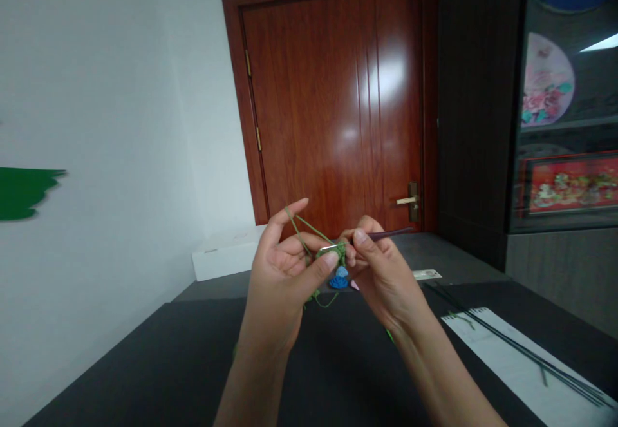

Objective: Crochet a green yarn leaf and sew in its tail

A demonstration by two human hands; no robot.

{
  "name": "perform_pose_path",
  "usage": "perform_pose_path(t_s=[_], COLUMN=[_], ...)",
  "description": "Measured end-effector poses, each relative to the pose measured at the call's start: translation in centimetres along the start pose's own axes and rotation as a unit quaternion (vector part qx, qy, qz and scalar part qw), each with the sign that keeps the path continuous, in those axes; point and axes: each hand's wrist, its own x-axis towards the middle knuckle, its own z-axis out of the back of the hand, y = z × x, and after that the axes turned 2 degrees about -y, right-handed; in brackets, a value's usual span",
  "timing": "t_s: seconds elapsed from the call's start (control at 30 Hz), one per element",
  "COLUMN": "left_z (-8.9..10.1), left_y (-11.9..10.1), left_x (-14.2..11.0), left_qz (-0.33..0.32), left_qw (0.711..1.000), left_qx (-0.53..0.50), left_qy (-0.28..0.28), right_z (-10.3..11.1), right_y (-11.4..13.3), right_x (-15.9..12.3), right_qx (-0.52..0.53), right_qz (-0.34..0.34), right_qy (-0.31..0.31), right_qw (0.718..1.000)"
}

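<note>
Between thumb and fingers, my left hand (pixel 290 266) pinches a small piece of green crochet work (pixel 341 254). Green yarn (pixel 313 228) runs taut from its raised index finger down to the work, and a loose loop hangs below. My right hand (pixel 374 253) is closed on a crochet hook (pixel 393 233) with a dark purple handle. The hook's silver tip lies across the green piece, close to the left thumb. Both hands are held above the table, nearly meeting.
Beyond the hands, blue crocheted pieces (pixel 338 282) and a partly hidden pink one lie on the dark table (pixel 203 362). A white box (pixel 226 253) stands at the back left. On the right, dark green stems (pixel 521 343) rest across a white notepad (pixel 502 356).
</note>
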Motion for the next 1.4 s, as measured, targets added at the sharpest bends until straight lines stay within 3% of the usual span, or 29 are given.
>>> perform_pose_path(t_s=[0.07,0.13,0.17,0.23,0.27,0.3,0.33,0.37,0.47,0.53,0.63,0.83,1.0,1.1,1.17,1.23,1.3,1.4], left_z=[-0.1,-0.2,-0.3,-0.4,-0.5,-0.5,-0.5,-0.4,-0.2,0.0,0.4,0.6,0.0,-0.2,-0.4,-0.5,-0.6,-0.6], left_y=[0.0,0.1,0.1,0.0,0.0,0.0,-0.1,-0.2,-0.2,-0.1,0.1,-0.2,-0.5,-0.4,-0.3,-0.3,-0.4,-0.4], left_x=[-0.1,-0.2,-0.2,-0.3,-0.3,-0.3,-0.4,-0.4,-0.3,-0.2,-0.1,-0.2,-0.1,-0.1,-0.2,-0.3,-0.5,-0.5], left_qz=[-0.012,-0.028,-0.029,-0.003,0.028,0.065,0.102,0.131,0.165,0.155,0.136,0.122,0.081,0.052,0.038,0.023,0.018,0.078], left_qw=[1.0,0.999,0.999,1.0,0.999,0.996,0.99,0.984,0.973,0.975,0.979,0.982,0.991,0.996,0.998,0.999,0.999,0.992], left_qx=[0.019,0.032,0.029,-0.007,-0.035,-0.066,-0.095,-0.12,-0.156,-0.153,-0.144,-0.13,-0.086,-0.06,-0.045,-0.03,-0.035,-0.098], left_qy=[-0.007,-0.025,-0.031,-0.025,-0.012,0.004,0.019,0.03,0.045,0.049,0.054,0.062,0.058,0.039,0.02,0.0,-0.012,0.024], right_z=[0.1,0.6,0.9,1.5,1.7,1.8,1.9,1.8,1.2,0.8,0.7,0.8,0.4,0.2,0.3,0.7,1.3,1.9], right_y=[0.0,0.1,0.2,0.4,0.4,0.3,0.1,-0.2,-1.1,-1.4,-1.3,-0.3,0.2,0.2,0.1,0.1,0.2,0.2], right_x=[0.0,-0.1,-0.2,-0.5,-0.5,-0.6,-0.6,-0.6,-0.3,-0.2,-0.2,-0.4,-0.3,0.0,0.1,0.1,-0.1,-0.5], right_qx=[-0.056,-0.162,-0.235,-0.381,-0.431,-0.449,-0.435,-0.398,-0.232,-0.163,-0.104,-0.061,-0.038,-0.054,-0.077,-0.141,-0.269,-0.427], right_qz=[0.072,0.19,0.264,0.402,0.45,0.484,0.5,0.5,0.378,0.293,0.24,0.194,0.044,0.029,0.091,0.196,0.322,0.468], right_qy=[-0.011,-0.019,-0.014,0.005,0.01,0.01,0.012,0.015,-0.006,-0.016,-0.022,-0.005,0.025,0.044,0.042,0.023,0.009,0.002], right_qw=[0.996,0.968,0.935,0.832,0.782,0.751,0.748,0.769,0.896,0.942,0.965,0.979,0.998,0.997,0.992,0.97,0.908,0.774])
